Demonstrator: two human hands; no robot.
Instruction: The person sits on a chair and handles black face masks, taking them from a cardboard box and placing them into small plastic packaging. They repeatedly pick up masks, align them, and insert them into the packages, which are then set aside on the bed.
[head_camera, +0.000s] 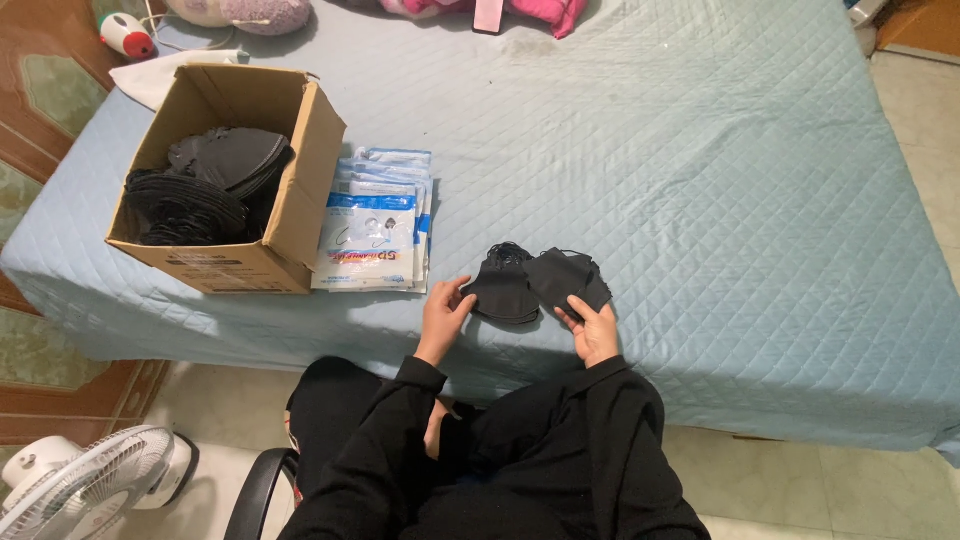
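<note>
From the head camera we look down on a bed covered by a pale blue quilted cover (650, 150), and we place everything by the cardboard box (235, 180) standing near its left edge. Our left hand (443, 310) lies well to the right of the box and closer to us, fingers loosely curled, with thumb and fingertips pinching the left edge of a stack of black face masks (503, 290) that rests on the cover. Our right hand (593, 328), further right again, is closed around the lower corner of a single black face mask (565, 280), held lifted and tilted, its left side overlapping the stack. Just to the right of the box, touching its side, lies a pile of white and blue mask packets (375, 230). The box itself is full of more black masks (205, 185), too dark for us to count. Below the box, on the floor, a white fan (85, 485) is cut off by the frame edge. Above the box, a pink soft toy (250, 12) is cut off at the top. Black sleeves hide both our wrists.
</note>
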